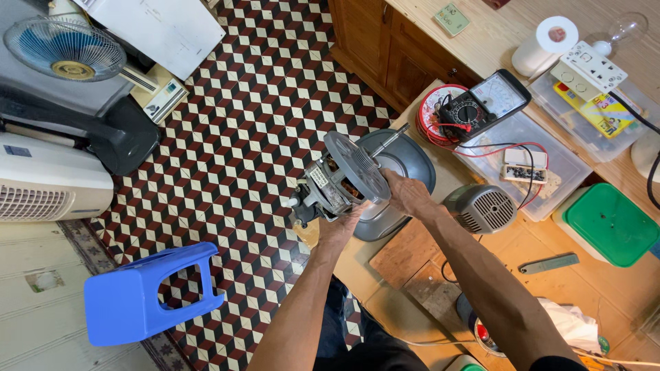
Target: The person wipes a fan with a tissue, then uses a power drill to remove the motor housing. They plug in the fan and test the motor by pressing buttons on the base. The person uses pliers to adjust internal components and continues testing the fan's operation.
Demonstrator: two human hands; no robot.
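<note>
1. Fingers of the left hand were curled under the bare grey electric fan motor with its round front plate and steel shaft, gripping the underside.
2. Right hand was clamped on the plate's edge, so both hands had the motor lifted off the bench, out over the checkered tile floor.
3. Progress-wise, I'd say mid-teardown: motor was already out, and the grey plastic fan shell sat open just behind it.
4. The grey vented rear cover lay off to the side.
5. The black analog multimeter sat untouched on the wooden workbench, so testing looked undone.
</note>
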